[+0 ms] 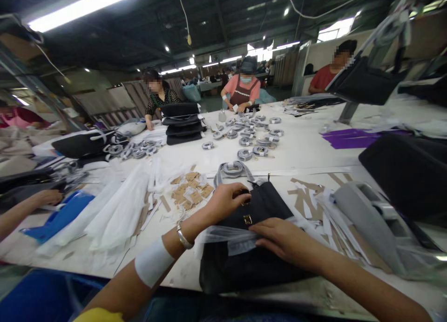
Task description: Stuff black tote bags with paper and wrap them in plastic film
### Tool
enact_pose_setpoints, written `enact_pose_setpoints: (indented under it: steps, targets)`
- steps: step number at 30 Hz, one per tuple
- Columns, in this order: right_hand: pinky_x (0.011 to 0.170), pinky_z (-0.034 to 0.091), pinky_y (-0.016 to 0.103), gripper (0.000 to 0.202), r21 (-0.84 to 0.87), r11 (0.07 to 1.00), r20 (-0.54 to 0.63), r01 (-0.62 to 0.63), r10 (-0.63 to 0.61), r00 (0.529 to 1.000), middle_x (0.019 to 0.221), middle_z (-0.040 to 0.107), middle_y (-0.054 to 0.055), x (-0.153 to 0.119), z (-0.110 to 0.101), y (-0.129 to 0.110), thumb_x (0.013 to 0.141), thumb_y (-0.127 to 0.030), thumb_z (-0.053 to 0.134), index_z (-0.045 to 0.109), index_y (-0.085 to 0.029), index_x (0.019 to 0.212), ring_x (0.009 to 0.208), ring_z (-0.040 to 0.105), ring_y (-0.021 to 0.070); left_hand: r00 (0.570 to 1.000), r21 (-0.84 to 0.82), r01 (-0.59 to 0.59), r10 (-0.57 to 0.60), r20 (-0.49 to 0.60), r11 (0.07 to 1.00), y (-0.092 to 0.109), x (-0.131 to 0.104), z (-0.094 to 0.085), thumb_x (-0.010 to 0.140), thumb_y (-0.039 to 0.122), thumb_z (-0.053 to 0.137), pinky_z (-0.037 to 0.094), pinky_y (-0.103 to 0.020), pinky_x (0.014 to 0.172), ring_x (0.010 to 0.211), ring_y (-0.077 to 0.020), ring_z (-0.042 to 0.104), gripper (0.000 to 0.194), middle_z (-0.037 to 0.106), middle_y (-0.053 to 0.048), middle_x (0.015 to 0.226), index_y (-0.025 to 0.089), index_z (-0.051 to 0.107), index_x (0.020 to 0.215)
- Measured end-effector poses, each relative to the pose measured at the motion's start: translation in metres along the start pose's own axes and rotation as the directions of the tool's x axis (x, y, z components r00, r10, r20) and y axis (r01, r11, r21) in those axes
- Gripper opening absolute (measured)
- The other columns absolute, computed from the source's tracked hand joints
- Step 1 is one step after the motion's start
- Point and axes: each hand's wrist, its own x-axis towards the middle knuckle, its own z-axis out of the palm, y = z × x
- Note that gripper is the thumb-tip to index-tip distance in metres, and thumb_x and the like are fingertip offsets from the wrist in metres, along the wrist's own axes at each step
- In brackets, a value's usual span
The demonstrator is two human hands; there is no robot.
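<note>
A black bag [240, 271] with gold buckles lies on the table right in front of me. My left hand [226, 202] reaches over its upper part, thumb and fingers closed at the upper gold buckle, which they partly cover. Just below sits the lower gold buckle [247, 219]. My right hand [284, 240] lies with fingers stretched out across the bag, beside that buckle. Under its fingertips a translucent white wrapping strip [223, 236] crosses the bag. At the bag's far end a wrapped grey strap [233, 170] is coiled.
Brown tags [191, 190] and white wrapping sheets [118, 210] lie to the left. Cardboard strips [305, 198] and a grey tape dispenser [370, 219] are on the right. Coiled straps [246, 140] and stacked black bags [183, 124] stand further back. Co-workers surround the table; one person's hand [49, 197] is at left.
</note>
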Motion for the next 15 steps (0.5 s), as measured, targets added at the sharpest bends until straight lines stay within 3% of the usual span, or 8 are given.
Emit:
enact_pose_setpoints:
  steps: [7,11,15]
  targets:
    - [0.099,0.047,0.04,0.037,-0.012,1.0,0.007,0.023,-0.023,1.0,0.125,0.066,0.011,-0.015,0.011,-0.001,0.095,-0.023,0.055,0.058,-0.017,0.132,0.113,0.06,0.0269,0.987,-0.027,0.071,-0.067,0.145,0.997,-0.013,-0.034,0.046,0.091,0.027,0.061,0.044,-0.021,0.064,0.071,-0.0137,0.064,0.016,0.073,-0.001,0.081,0.017,0.072,0.096]
    - [0.099,0.047,0.043,0.039,-0.054,0.997,-0.01,0.054,-0.054,0.998,0.125,0.065,0.011,-0.021,0.018,0.002,0.094,-0.021,0.056,0.057,-0.018,0.132,0.111,0.059,0.0275,0.975,0.045,0.032,-0.042,0.22,0.998,-0.015,-0.048,0.054,0.089,0.025,0.063,0.046,-0.022,0.072,0.081,-0.0163,0.068,0.016,0.075,-0.003,0.092,0.018,0.072,0.101]
    - [0.101,0.045,0.045,0.038,-0.086,0.991,-0.049,0.104,-0.109,0.993,0.123,0.066,0.01,-0.025,0.025,0.006,0.092,-0.018,0.057,0.057,-0.02,0.13,0.111,0.059,0.0267,0.949,0.017,0.008,-0.013,0.314,1.0,-0.011,-0.056,0.051,0.093,0.029,0.059,0.047,-0.022,0.077,0.086,-0.0169,0.069,0.019,0.075,-0.002,0.097,0.019,0.072,0.102]
